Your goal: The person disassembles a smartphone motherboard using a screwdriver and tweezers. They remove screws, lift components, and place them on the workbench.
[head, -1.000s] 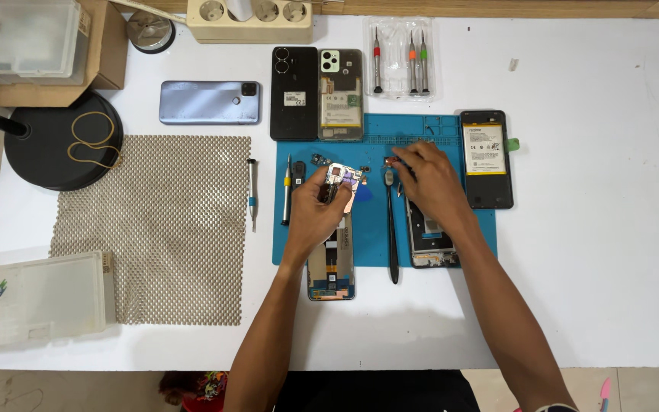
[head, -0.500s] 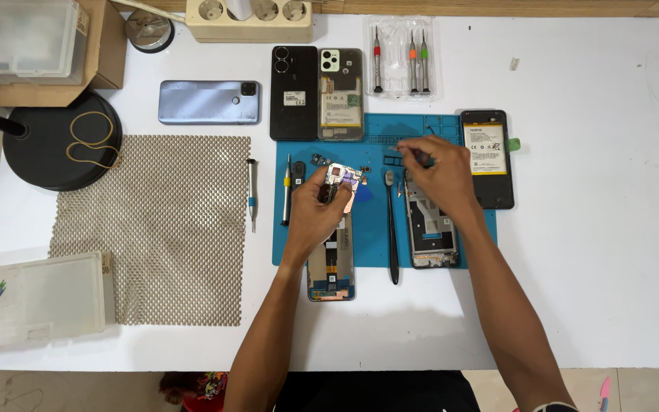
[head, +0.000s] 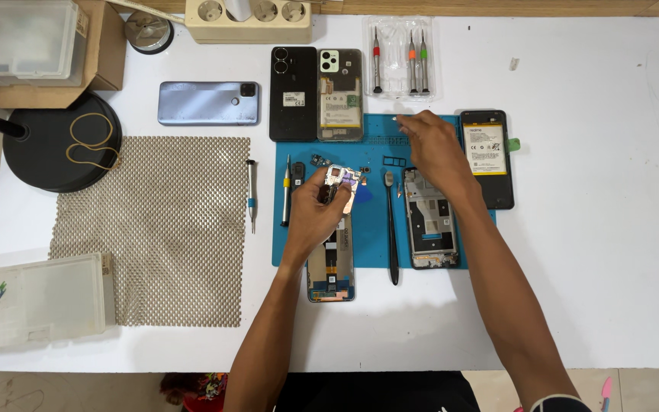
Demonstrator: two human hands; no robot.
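The white tabletop (head: pixel 589 252) carries a blue work mat (head: pixel 371 229), taken here as the landmark. Left of the mat lies a beige mesh pad (head: pixel 154 229), with a grey-handled screwdriver (head: pixel 251 194) between the two; beyond the pad stands a round black lamp base (head: pixel 59 152). Above the mat's upper left corner lie a black phone back (head: pixel 293 93) and an opened phone with its battery showing (head: pixel 340 95), and above its upper right edge a clear tray of small screwdrivers (head: pixel 400 57). At the mat's right edge rests a black phone body with a labelled battery (head: pixel 488 156). On the mat lie a stripped phone frame (head: pixel 430 221) and a long black tool (head: pixel 392 229) just left of it. The left hand (head: pixel 322 210) has its fingers (head: pixel 322 187) pinched around a small circuit board (head: pixel 342 179), held over the upper end of an opened handset (head: pixel 331 263) that overhangs the mat's lower edge. The right hand (head: pixel 435 149) reaches to the mat's upper edge, fingertips close together at a tiny pale part (head: pixel 396 119); whether they grip it cannot be told. In my judgement, such work calls for edge-only contact on the board and a light, steady pinch on small parts.
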